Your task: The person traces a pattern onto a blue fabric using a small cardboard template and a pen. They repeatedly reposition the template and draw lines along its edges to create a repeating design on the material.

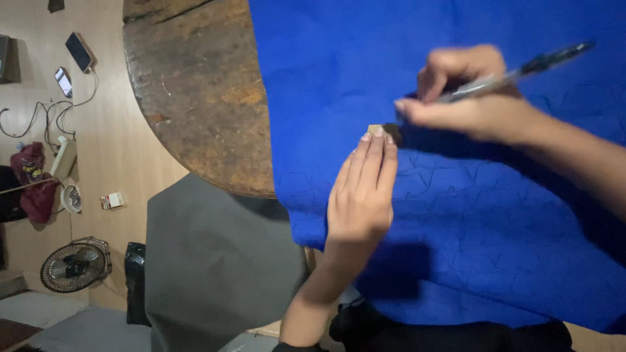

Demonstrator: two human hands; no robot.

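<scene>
Flat on the blue cloth (pixel 456 215), the left hand (pixel 360 199) is laid with fingers straight and together, their tips pressed on a small tan block (pixel 377 130). Just beside the block, a pen (pixel 515 75) is gripped in the closed right hand (pixel 466 98). The cloth is spread over a worn round wooden table (pixel 199 91).

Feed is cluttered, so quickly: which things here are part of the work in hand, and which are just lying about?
In use: blue cloth, pen in right hand, small tan block under left hand, round wooden table.
Lying about: two phones, cables, fan.
</scene>
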